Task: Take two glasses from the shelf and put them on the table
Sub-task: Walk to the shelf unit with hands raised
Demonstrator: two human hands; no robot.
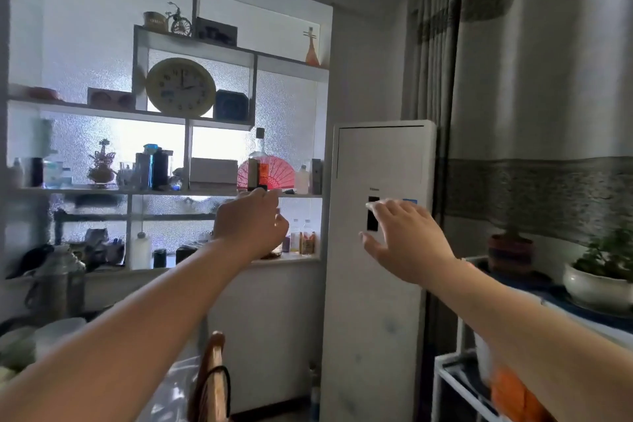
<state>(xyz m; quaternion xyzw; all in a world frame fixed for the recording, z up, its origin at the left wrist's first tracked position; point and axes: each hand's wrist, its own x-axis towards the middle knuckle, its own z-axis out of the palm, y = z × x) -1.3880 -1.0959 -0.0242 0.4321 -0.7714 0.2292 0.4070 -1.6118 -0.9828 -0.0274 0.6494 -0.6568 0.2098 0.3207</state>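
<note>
Both empty hands, left hand (253, 223) and right hand (407, 240), reach toward the shelf (164, 191).

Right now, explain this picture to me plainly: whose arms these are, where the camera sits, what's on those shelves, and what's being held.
One picture, taken by a camera worn on a person's head, so the two bare arms are theirs. The left hand reaches toward the white wall shelf; the right hand is spread open in front of the tall white standing air conditioner. Neither hand holds anything. The shelves carry a round yellow clock, a red folding fan, bottles and ornaments. Clear glasses seem to stand left of centre, but they are blurry.
</note>
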